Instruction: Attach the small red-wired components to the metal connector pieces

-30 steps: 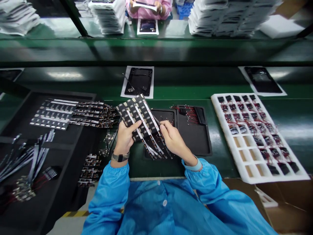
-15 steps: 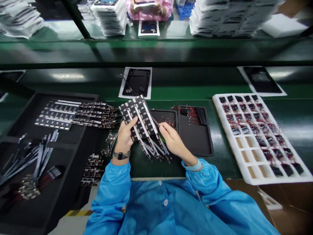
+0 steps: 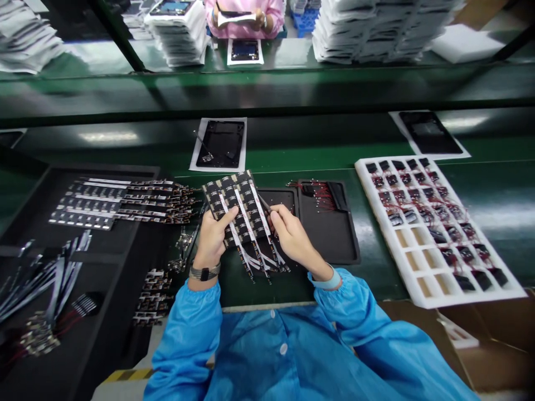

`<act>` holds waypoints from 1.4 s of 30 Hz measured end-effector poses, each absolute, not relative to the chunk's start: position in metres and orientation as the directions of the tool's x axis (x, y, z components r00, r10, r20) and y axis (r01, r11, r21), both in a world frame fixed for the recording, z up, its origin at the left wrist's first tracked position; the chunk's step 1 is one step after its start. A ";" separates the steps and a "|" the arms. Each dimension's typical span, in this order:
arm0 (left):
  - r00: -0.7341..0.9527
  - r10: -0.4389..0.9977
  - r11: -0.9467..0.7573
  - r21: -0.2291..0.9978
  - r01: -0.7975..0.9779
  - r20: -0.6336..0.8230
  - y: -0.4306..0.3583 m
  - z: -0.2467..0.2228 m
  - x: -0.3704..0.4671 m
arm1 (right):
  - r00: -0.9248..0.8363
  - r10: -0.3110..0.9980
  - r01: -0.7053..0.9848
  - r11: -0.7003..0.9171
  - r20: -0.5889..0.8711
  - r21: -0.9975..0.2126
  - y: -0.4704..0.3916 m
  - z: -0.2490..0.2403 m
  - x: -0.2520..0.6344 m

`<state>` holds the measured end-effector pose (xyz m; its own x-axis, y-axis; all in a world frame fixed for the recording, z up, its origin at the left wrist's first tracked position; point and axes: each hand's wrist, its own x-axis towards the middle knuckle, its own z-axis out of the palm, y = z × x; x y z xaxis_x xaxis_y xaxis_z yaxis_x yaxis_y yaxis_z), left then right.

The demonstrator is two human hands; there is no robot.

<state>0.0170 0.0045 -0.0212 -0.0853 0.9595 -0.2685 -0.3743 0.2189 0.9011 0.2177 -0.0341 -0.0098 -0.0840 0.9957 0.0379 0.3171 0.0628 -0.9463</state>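
Note:
My left hand (image 3: 213, 234) grips a black panel (image 3: 221, 206) by its left edge, thumb flat on the face. White-backed flex strips (image 3: 244, 206) run down the panel, and their loose ends hang past its lower edge. My right hand (image 3: 290, 231) is closed at the panel's right edge, around a thin dark tool (image 3: 264, 203) that looks like tweezers; its tip is hard to make out. Behind the hands lies a black tray (image 3: 330, 236) with red-wired small parts (image 3: 321, 192) at its top.
To the right stands a white foam tray (image 3: 412, 253) of wired black parts. On the left, a black bin (image 3: 125, 245) holds strip panels (image 3: 87, 203) and grey cables (image 3: 62, 273). Tablet housings (image 3: 223, 143) lie on white sheets beyond. A co-worker (image 3: 244, 19) sits across the bench.
The panel has turned to stand more upright, and my right hand is bent closer at its right edge. The whole view has shifted slightly, so the surroundings appear further left.

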 end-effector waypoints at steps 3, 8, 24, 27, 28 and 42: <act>-0.089 0.957 0.225 0.902 -0.367 -0.275 0.004 -0.022 0.018 | -0.073 0.997 0.321 0.055 0.034 -0.945 -0.034 -0.007 0.216; -0.073 0.953 0.243 0.889 -0.387 -0.293 0.004 -0.025 0.019 | -0.057 0.998 0.328 0.057 0.041 -0.943 -0.035 -0.006 0.216; -0.015 0.951 0.285 0.894 -0.345 -0.309 0.002 -0.021 0.018 | -0.050 0.999 0.164 0.016 0.008 -0.986 -0.028 -0.012 0.222; -0.008 0.951 0.290 0.899 -0.329 -0.310 0.001 -0.021 0.019 | -0.024 1.000 0.214 0.018 0.013 -0.977 -0.027 -0.011 0.224; -0.008 0.951 0.289 0.900 -0.327 -0.309 0.000 -0.021 0.020 | -0.017 1.000 0.231 0.019 0.015 -0.973 -0.027 -0.011 0.224; 0.041 0.954 0.297 0.917 -0.266 -0.297 -0.002 -0.019 0.024 | 0.020 0.999 0.299 0.021 0.029 -0.954 -0.023 -0.012 0.221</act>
<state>0.0238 -0.0025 -0.0194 0.0413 0.9540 -0.2970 -0.2665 0.2970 0.9169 0.2209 -0.0234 -0.0121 0.0204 0.9994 0.0288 0.2992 0.0214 -0.9539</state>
